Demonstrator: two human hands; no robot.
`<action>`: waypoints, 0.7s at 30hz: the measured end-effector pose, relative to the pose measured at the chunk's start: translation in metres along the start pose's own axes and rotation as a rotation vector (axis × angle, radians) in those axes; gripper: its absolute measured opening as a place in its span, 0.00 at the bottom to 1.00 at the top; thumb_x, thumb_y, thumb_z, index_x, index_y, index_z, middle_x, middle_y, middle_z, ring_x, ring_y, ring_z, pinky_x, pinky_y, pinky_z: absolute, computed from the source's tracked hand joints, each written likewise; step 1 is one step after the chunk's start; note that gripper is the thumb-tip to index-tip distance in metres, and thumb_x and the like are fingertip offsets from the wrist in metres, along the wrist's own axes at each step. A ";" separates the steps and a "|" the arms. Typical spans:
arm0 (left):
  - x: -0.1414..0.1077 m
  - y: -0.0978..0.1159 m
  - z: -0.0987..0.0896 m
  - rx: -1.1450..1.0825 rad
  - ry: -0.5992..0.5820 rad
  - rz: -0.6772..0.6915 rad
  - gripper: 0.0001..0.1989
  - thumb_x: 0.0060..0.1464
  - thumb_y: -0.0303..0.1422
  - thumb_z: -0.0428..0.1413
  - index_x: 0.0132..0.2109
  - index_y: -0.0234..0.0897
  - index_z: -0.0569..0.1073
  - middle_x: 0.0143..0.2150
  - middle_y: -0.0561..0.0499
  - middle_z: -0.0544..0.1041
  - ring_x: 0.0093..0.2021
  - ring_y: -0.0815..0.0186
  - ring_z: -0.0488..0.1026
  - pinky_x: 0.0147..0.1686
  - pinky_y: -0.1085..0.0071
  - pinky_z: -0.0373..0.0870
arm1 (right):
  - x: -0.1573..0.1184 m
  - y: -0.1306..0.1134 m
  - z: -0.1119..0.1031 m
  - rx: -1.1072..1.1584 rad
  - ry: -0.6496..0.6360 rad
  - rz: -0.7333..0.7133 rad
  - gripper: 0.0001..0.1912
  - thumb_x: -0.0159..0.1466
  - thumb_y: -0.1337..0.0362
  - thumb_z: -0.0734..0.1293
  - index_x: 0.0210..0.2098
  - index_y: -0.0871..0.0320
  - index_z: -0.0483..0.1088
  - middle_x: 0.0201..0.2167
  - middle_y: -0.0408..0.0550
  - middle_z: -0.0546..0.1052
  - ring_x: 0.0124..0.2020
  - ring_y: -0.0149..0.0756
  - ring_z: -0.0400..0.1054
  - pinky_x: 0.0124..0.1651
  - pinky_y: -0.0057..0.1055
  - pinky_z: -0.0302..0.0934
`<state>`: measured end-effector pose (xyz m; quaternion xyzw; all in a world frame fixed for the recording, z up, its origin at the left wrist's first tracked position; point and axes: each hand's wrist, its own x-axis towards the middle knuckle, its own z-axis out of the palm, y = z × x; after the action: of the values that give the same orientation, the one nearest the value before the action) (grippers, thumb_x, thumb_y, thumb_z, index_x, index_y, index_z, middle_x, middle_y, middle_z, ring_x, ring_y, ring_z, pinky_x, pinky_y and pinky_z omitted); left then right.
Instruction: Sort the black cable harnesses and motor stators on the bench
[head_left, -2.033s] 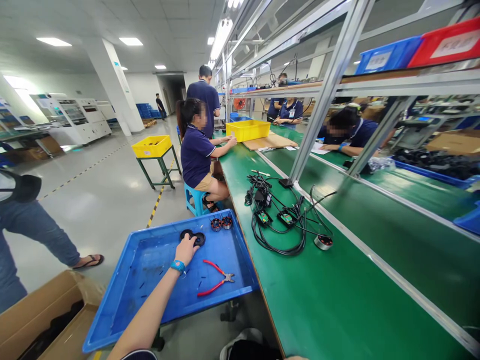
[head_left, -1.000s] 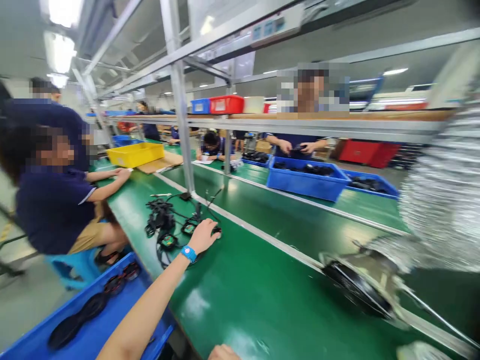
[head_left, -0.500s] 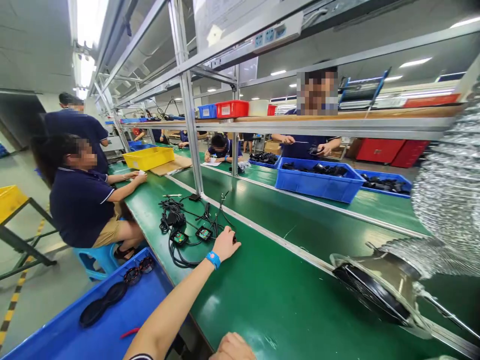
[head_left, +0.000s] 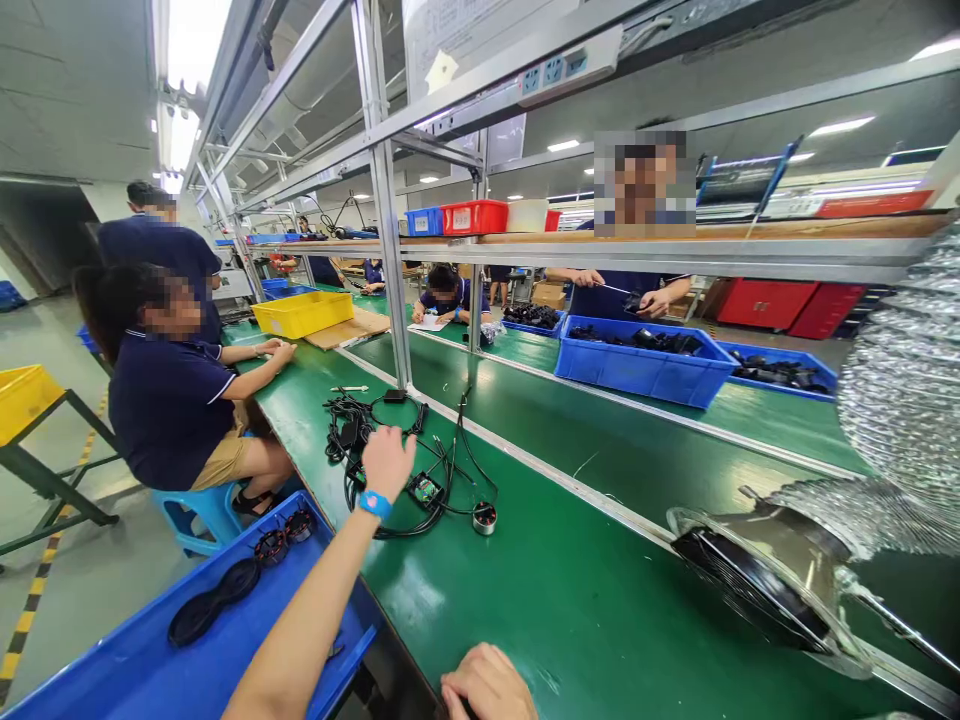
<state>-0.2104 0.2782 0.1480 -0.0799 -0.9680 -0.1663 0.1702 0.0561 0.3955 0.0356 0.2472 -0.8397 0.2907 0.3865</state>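
Note:
My left hand [head_left: 388,462], with a blue wristband [head_left: 374,503], hovers over a bundle of black cables [head_left: 349,415]. Its fingers are loosely apart and bent downward, nothing visible in them. Just right of it lies a small black box with a green circuit board [head_left: 425,489]; another board [head_left: 358,472] is partly covered by the hand. A round silver motor [head_left: 484,517] with a black lead stands on the green bench further right. At the bench's near edge my right hand [head_left: 491,685] is curled closed; something dark shows under its fingers, too hidden to name.
A blue tray [head_left: 142,655] at the left holds motor rings and a coiled black cable [head_left: 214,600]. Co-workers sit and stand around. A metal post [head_left: 390,260] rises from the bench; a foil duct hood [head_left: 765,570] lies right. Blue bin [head_left: 645,370] across.
My left hand has let go of the round motor and moved left over the cables and boards. The motor now stands uncovered. My right hand has shifted slightly right.

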 end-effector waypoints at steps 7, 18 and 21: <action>0.049 -0.053 0.023 -0.039 -0.126 -0.217 0.23 0.56 0.34 0.54 0.58 0.29 0.67 0.41 0.33 0.77 0.47 0.43 0.74 0.46 0.53 0.69 | 0.047 0.043 -0.030 -0.119 -0.088 0.365 0.11 0.71 0.66 0.58 0.49 0.55 0.69 0.44 0.52 0.74 0.45 0.41 0.69 0.49 0.40 0.66; 0.079 -0.031 -0.012 -0.614 -0.065 -0.201 0.28 0.59 0.34 0.51 0.66 0.34 0.61 0.66 0.34 0.60 0.69 0.43 0.52 0.63 0.50 0.55 | 0.086 0.153 -0.006 -0.174 -0.179 0.437 0.31 0.57 0.80 0.53 0.52 0.58 0.74 0.51 0.50 0.75 0.53 0.38 0.70 0.58 0.38 0.65; 0.107 0.023 -0.020 -0.872 -0.184 -0.076 0.31 0.57 0.36 0.57 0.66 0.40 0.63 0.71 0.41 0.54 0.72 0.50 0.47 0.67 0.58 0.53 | 0.080 0.154 -0.001 -0.177 -0.123 0.453 0.32 0.60 0.79 0.51 0.59 0.59 0.68 0.51 0.51 0.75 0.52 0.37 0.71 0.57 0.38 0.66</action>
<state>-0.2992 0.3034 0.2106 -0.1231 -0.8206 -0.5573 0.0275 -0.0884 0.4900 0.0536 0.0352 -0.9178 0.2794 0.2798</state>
